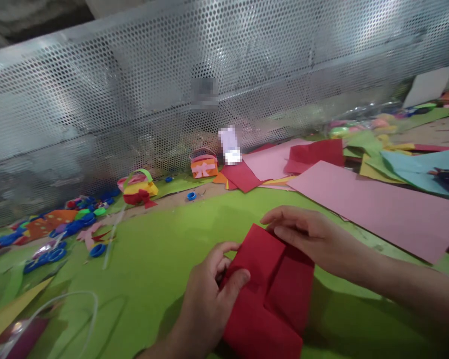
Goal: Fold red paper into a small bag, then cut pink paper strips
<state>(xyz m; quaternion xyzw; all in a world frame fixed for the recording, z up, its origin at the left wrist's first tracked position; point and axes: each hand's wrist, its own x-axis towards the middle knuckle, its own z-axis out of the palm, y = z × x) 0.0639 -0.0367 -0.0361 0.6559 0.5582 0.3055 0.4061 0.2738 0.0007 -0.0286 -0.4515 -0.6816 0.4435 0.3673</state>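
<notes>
A folded red paper sheet [273, 294] lies on a large green sheet [153, 249] in front of me. My left hand [205, 299] pinches its left folded edge, thumb on top and fingers curled beneath the flap. My right hand [310, 237] lies over the sheet's upper right corner, fingers stretched and pressed together against the fold.
A perforated metal wall [172, 89] runs along the back. Pink paper [377, 204], red, cyan and yellow sheets lie at the right. Small paper baskets [140, 189] [203, 164], blue bottle caps [75, 227] and scraps lie at the left. A clear plastic strip [78, 304] curves at lower left.
</notes>
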